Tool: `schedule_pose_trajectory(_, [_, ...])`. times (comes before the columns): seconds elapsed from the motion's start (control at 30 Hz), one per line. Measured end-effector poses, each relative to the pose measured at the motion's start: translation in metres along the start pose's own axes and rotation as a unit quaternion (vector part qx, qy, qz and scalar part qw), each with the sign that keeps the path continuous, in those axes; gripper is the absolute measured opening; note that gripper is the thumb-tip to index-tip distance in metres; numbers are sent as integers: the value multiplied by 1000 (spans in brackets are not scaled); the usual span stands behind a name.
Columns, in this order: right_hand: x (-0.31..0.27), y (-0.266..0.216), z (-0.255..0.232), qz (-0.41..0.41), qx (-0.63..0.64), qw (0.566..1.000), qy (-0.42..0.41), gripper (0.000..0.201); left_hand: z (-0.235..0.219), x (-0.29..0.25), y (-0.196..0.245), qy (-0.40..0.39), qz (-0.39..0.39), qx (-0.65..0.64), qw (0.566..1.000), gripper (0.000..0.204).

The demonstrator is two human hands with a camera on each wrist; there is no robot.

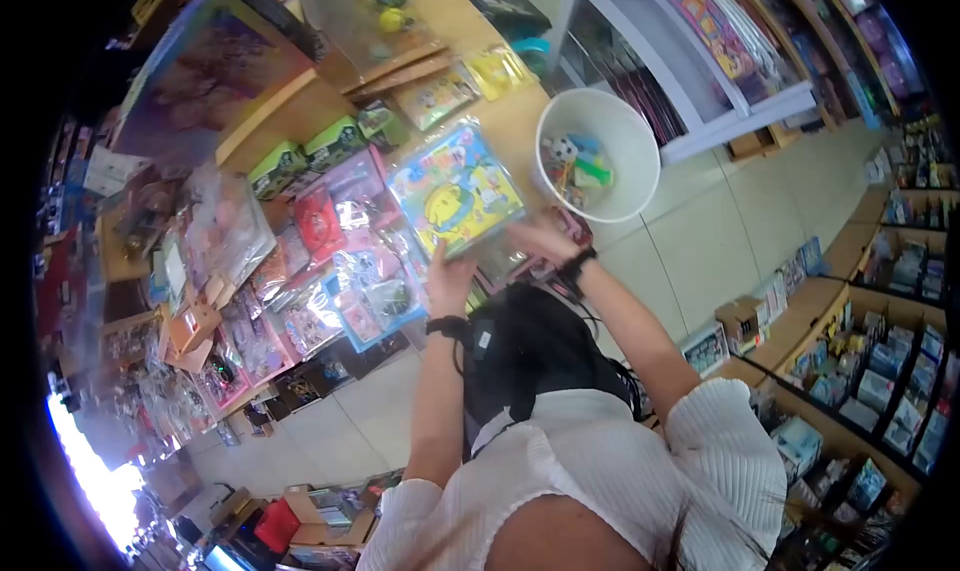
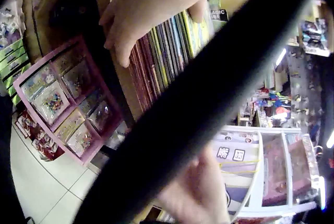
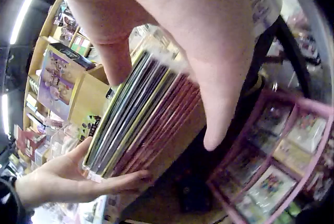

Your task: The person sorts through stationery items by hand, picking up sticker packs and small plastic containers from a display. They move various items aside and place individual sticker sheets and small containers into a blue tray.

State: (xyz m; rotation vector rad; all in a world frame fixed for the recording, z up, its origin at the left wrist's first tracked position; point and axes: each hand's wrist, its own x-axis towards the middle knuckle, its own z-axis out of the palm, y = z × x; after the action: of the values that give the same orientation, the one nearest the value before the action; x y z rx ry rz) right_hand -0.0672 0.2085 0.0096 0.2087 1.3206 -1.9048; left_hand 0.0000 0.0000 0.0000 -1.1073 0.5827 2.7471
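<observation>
A thick stack of thin booklets (image 1: pixel 455 191) lies between both hands, its glossy top cover yellow and blue with a cartoon figure. My left hand (image 1: pixel 450 276) grips the near left end, thumb and fingers on opposite faces, as the right wrist view shows. At the other end, my right hand (image 1: pixel 548 239) spans the thickness of the stack with thumb and fingers. Many coloured edges (image 3: pixel 146 114) show side by side in the right wrist view. A black strap covers part of the stack in the left wrist view.
To the right stands a white bin (image 1: pixel 645 161) with small toys inside. Packaged goods (image 1: pixel 375 286) crowd the table on the left. A pink compartment tray (image 2: pixel 57 125) holds bagged beads. White shelving (image 1: pixel 720 121) stands behind the bin; a black bag (image 1: pixel 530 356) hangs at my front.
</observation>
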Motion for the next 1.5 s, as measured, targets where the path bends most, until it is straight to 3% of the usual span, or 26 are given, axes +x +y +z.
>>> schedule_pose_trajectory(0.03, [-4, 10, -9, -13, -44, 998, -52, 34, -2, -5, 6, 28, 7, 10, 1000, 51])
schedule_pose_trajectory(0.1, [-64, -7, -50, -38, -35, 995, 81, 24, 30, -15, -21, -13, 27, 30, 999, 41])
schedule_pose_trajectory(0.13, [-62, -6, -69, -105, -50, 993, 34, 27, 26, -8, -3, -40, 21, 43, 998, 44])
schedule_pose_trajectory(0.17, [-62, 2, -90, -154, 38, 980, 122, 29, -18, 26, -5, -145, 157, 313, 925, 48])
schedule_pose_trajectory(0.2, [-96, 9, -105, -193, 3, 966, 174, 36, -20, -23, -15, -77, 166, 419, 889, 50])
schedule_pose_trajectory(0.23, [-135, -3, -121, -218, 50, 948, 228, 47, -1, -30, -43, -132, 49, 20, 990, 49])
schedule_pose_trajectory(0.27, [-137, -19, -137, -189, 126, 928, 294, 58, 0, -35, -40, -106, 8, 61, 993, 49])
schedule_pose_trajectory(0.33, [-139, -63, -140, -170, 133, 940, 264, 65, -15, 3, -49, -103, -21, -42, 994, 57])
schedule_pose_trajectory(0.37, [-141, -91, -110, -151, 90, 957, 233, 64, 6, -12, -37, -23, -23, -45, 998, 60])
schedule_pose_trajectory(0.5, [-95, -91, -72, -181, -19, 965, 191, 48, 30, -46, 4, 7, 0, -41, 999, 54])
schedule_pose_trajectory(0.73, [-66, -124, -49, -177, -25, 964, 197, 43, 16, -13, -2, -46, -13, -108, 993, 52])
schedule_pose_trajectory(0.83, [-49, -113, -64, -165, -10, 965, 204, 37, 7, -12, -3, -64, 35, 37, 997, 46])
schedule_pose_trajectory(0.9, [-52, -102, -58, -187, 19, 964, 186, 43, -42, 14, -2, -88, 150, 417, 892, 44])
schedule_pose_trajectory(0.97, [-66, -90, -47, -198, -30, 959, 201, 49, -18, -26, 2, -37, 170, 419, 891, 44])
schedule_pose_trajectory(1.03, [-52, -51, -46, -221, -38, 952, 209, 55, -43, 2, 8, -82, 385, 566, 724, 41])
schedule_pose_trajectory(1.1, [-65, -45, -24, -149, -78, 974, 152, 59, 15, -26, 8, 71, 228, 372, 897, 42])
schedule_pose_trajectory(1.13, [-81, -57, -4, -98, -196, 966, 139, 57, 3, -4, 7, 73, 230, 404, 882, 44])
schedule_pose_trajectory(1.17, [-55, -33, -19, -220, -355, 901, 121, 54, -10, 12, 5, 87, 239, 425, 869, 45])
schedule_pose_trajectory(1.2, [-72, -51, 5, -164, -430, 877, 140, 50, -13, 17, 3, 87, 245, 433, 863, 47])
schedule_pose_trajectory(1.27, [-56, -52, 19, -191, -484, 838, 164, 46, -8, 14, 9, 78, 241, 464, 849, 47])
schedule_pose_trajectory(1.3, [-24, -27, 10, -322, -443, 818, 176, 48, 1, 5, 15, 74, 229, 485, 841, 47])
schedule_pose_trajectory(1.33, [5, -8, -2, -293, -435, 837, 157, 50, 11, -4, 15, 74, 218, 471, 852, 46])
schedule_pose_trajectory(1.37, [-36, -47, 38, -211, -369, 898, 117, 51, 15, -13, 20, 81, 209, 457, 861, 45])
schedule_pose_trajectory(1.4, [-31, -46, 46, -196, -353, 907, 121, 51, 7, -11, 25, 60, 218, 456, 861, 47])
schedule_pose_trajectory(1.43, [-1, -23, 36, -268, -215, 936, 73, 52, -2, -2, 24, 37, 229, 451, 862, 48])
schedule_pose_trajectory(1.5, [-11, -37, 39, -140, -215, 963, 84, 45, -6, 11, 28, 71, 205, 537, 815, 50])
